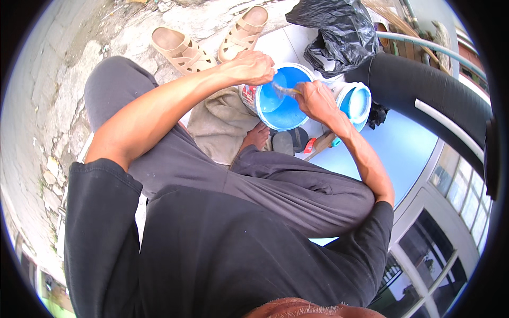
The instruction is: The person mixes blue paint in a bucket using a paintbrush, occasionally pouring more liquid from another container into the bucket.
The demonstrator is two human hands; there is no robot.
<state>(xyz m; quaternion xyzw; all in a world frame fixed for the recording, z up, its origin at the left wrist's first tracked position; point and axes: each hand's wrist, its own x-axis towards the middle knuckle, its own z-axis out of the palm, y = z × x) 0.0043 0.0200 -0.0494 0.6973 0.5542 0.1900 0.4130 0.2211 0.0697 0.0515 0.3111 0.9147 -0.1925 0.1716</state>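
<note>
A white bucket (pixel 249 97) with a bright blue inside stands tilted slightly toward me, beyond my crossed legs. My left hand (pixel 254 68) is closed at its far left rim, the fingertips pinched against the edge. Over the opening, my right hand (pixel 316 100) grips a paintbrush (pixel 289 91) by its yellowish handle. Its pale bristles point left into the bucket, near some light blue liquid (pixel 271 100). Whether the bristles touch the bucket wall I cannot tell.
Right of the bucket stands a second blue-and-white container (pixel 359 104). Behind it sits a black plastic bag (pixel 347 37). Beige sandals (pixel 183 52) lie at the far left, a greyish-brown cloth (pixel 220 122) nearer my legs. A thick black cylinder (pixel 419 82) runs along the right.
</note>
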